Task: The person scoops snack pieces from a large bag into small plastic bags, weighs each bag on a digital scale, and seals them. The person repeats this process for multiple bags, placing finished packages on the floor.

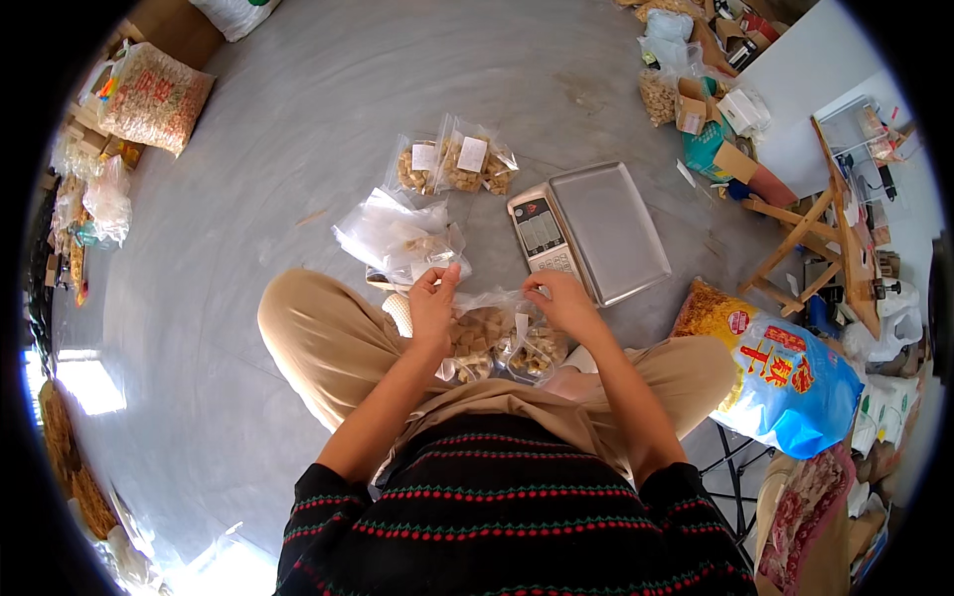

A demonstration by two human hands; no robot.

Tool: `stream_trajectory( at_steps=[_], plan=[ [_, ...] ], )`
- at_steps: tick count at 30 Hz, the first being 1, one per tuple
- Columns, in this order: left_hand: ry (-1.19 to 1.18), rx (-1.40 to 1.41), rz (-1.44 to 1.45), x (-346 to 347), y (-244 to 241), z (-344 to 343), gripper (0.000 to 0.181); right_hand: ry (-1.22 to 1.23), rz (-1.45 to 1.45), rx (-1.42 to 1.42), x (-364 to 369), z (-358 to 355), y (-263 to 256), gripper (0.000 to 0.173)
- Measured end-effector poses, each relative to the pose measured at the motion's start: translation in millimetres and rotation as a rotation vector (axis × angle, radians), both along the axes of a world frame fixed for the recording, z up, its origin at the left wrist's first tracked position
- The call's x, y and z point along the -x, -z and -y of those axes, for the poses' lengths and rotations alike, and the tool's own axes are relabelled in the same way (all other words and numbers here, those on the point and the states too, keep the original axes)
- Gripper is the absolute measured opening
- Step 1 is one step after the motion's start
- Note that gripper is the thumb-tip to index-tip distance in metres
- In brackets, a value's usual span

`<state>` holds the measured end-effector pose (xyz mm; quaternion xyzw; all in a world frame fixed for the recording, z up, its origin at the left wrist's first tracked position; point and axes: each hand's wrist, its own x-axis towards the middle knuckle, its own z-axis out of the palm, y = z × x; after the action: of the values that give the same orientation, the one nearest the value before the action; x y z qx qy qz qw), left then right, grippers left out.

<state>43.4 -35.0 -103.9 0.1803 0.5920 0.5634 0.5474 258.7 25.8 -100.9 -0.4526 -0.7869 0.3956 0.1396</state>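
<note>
My left hand (pixel 434 305) and my right hand (pixel 557 302) pinch the two top corners of a clear plastic bag (pixel 481 331) holding light-brown cubes, between my bent legs. Against it lies another clear bag of brown pieces (pixel 531 350). Just beyond my left hand is a pile of clear plastic bags (pixel 395 231). Farther out, several filled bags with white labels (pixel 463 158) stand on the floor. A digital scale (pixel 548 235) with a flat metal pan (pixel 611 231) rests beyond my right hand.
A large blue and yellow printed sack (pixel 782 372) lies beside my right knee. Behind it stands a wooden folding frame (pixel 809 231). Cartons (pixel 693 104) and bags crowd the far right. A big filled sack (pixel 156 97) is at the far left, near more plastic bags (pixel 108 197).
</note>
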Motion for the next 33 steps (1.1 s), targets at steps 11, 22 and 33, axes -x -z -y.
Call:
stream_trajectory(
  at_steps=[11,22,33],
  plan=[
    [-0.013,-0.121,0.252,14.4,-93.0,-28.3,0.025,0.266,-0.610,0.188,-9.7,14.1,-54.8,0.015],
    [-0.073,-0.071,0.316,50.2,-88.6,-23.7,0.025,0.235,-0.603,-0.148,-0.9,20.8,-100.4,0.009],
    [0.270,-0.676,-1.134,-6.2,-132.2,-7.6,0.030,0.205,-0.422,-0.349,10.5,38.9,-139.8,0.006]
  ],
)
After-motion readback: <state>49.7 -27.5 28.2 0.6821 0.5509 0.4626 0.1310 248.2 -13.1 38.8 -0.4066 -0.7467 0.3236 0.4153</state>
